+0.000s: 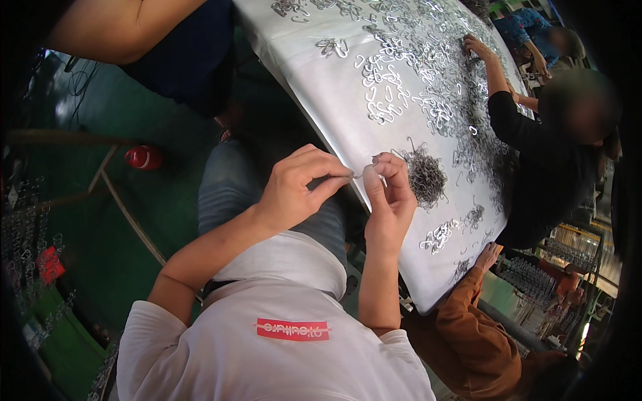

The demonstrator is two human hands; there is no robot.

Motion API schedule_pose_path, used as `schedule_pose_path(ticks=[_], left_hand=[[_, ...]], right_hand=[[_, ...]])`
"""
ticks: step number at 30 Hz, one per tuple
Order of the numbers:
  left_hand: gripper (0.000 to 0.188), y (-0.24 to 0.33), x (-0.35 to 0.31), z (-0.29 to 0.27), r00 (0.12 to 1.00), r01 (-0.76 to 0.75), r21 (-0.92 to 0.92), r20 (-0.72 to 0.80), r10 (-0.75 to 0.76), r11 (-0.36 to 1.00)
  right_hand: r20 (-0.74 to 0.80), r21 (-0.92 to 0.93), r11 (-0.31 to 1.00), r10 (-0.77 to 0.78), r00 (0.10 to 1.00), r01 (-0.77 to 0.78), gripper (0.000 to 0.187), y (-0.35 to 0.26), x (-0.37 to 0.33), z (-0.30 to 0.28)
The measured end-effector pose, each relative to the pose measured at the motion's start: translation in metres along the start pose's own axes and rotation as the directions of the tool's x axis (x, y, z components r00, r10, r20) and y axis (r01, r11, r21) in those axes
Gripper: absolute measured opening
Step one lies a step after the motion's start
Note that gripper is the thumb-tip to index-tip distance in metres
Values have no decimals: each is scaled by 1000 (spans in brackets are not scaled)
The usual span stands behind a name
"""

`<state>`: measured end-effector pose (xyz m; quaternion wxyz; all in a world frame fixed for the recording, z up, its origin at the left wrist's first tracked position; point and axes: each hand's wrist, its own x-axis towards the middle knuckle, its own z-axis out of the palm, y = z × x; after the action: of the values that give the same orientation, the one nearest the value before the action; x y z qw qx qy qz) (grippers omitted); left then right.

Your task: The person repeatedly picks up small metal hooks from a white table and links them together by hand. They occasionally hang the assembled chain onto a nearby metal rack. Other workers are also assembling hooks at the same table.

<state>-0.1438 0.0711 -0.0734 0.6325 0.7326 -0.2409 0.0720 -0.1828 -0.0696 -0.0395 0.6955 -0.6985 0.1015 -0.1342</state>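
Observation:
Over the near edge of the table, my two hands meet fingertip to fingertip. Thumb and index finger of my left hand [291, 187] pinch a small metal hook [356, 176], mostly covered by the fingers. My right hand [391, 197] is closed on its other end, thumb against curled fingers. Just right of that hand lies a tangled pile of dark wire hooks [426, 179]. Shiny bent metal hooks [384, 100] are spread over the far part of the white-covered table [334, 87], and a smaller shiny group [439, 237] lies nearer the right corner.
Across the table a person in black [542, 167] reaches into the hooks; another in a brown sleeve [478, 334] rests a hand on the right corner. Someone's arm [127, 30] is at upper left. A red container [144, 158] stands on the green floor beside a metal frame [127, 200].

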Motion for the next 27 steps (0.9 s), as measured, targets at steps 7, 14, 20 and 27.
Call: schedule_pose_path(ticks=[7,14,20,27], left_hand=[[16,-35,23,2,998,-26,123,-48,32,992],[10,-125,139,31,967,-245,441,53,247,863],[32,-146,176,71,977,-109,674,206,-45,731],[24,-151,174,76,973,-157,583,229,25,797]], right_hand=[[-77,-95,984,-158,985,150,8,12,-6,0],[-23,-86,981,-175,984,172,6,26,-9,-5],[-23,-69,993,-99,995,97,8,31,-10,-10],[-11,-116,982,-149,989,147,8,31,-10,-11]])
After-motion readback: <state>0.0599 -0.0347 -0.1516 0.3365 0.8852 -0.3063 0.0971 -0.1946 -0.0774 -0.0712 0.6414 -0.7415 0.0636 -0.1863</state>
